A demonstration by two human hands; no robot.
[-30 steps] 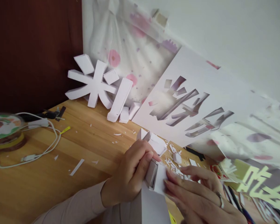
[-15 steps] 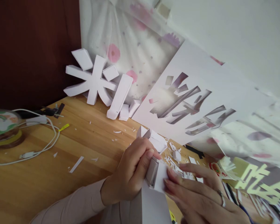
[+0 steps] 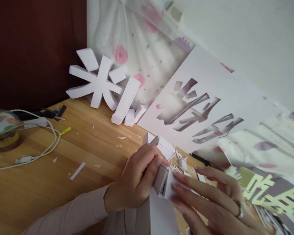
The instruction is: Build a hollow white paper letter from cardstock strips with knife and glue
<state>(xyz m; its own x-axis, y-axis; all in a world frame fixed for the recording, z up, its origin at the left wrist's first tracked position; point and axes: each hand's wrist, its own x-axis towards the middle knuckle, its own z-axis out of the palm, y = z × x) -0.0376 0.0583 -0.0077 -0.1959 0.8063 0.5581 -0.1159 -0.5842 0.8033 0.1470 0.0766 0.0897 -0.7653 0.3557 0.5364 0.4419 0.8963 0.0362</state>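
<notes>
White paper box point(image 3: 165, 184) | left hand point(image 3: 139, 179): grip clamped on it | right hand point(image 3: 208, 199): fingers apart, against its side

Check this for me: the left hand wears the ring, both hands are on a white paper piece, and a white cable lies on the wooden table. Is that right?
No. The ring is on the right hand, not the left hand, as the head view shows. The rest holds: both hands are on a white paper piece, and a white cable lies on the wooden table.
</notes>
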